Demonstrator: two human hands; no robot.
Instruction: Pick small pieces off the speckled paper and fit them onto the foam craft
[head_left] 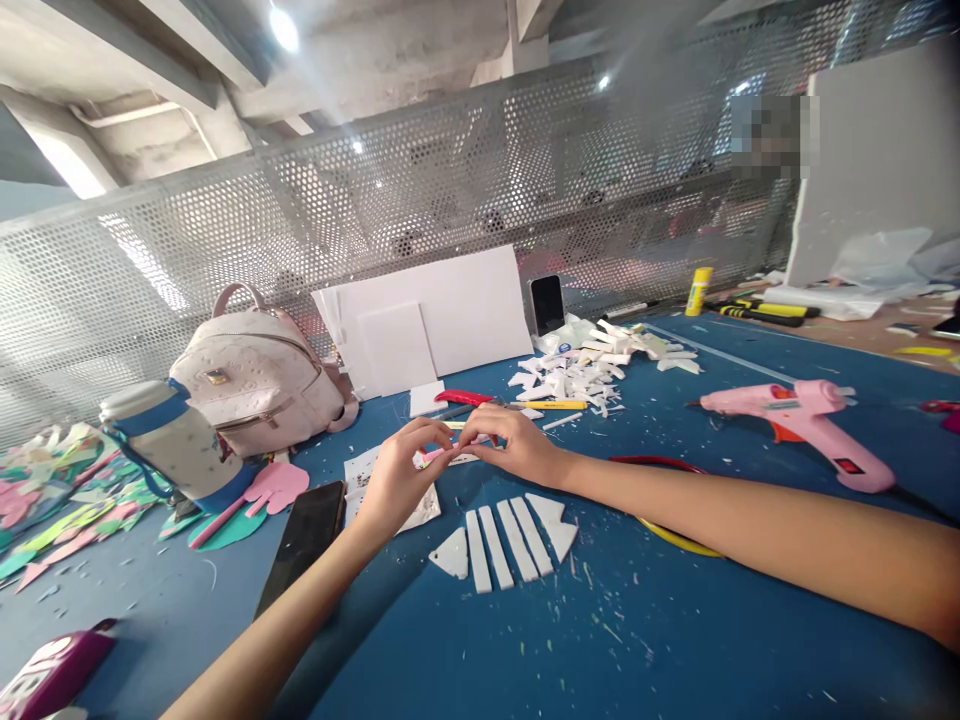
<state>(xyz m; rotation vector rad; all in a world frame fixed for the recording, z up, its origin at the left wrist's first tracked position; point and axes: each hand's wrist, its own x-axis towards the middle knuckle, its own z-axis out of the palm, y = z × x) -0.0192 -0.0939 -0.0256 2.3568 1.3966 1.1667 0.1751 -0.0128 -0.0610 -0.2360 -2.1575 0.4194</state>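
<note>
My left hand and my right hand meet fingertip to fingertip above the blue table. Both are closed in a pinch, and a small pinkish bit shows by the left fingers, too hidden to name. Under them lies a white sheet with dark specks. Just in front, cut white foam pieces are laid out like a fish: a triangular head, several narrow strips and a notched tail. Behind the fingers are a red-handled tool and a yellow pen-like tool.
A pink glue gun lies at right. To the left are a dark phone, a bottle, a backpack and coloured scraps. White foam scraps and white boards stand behind.
</note>
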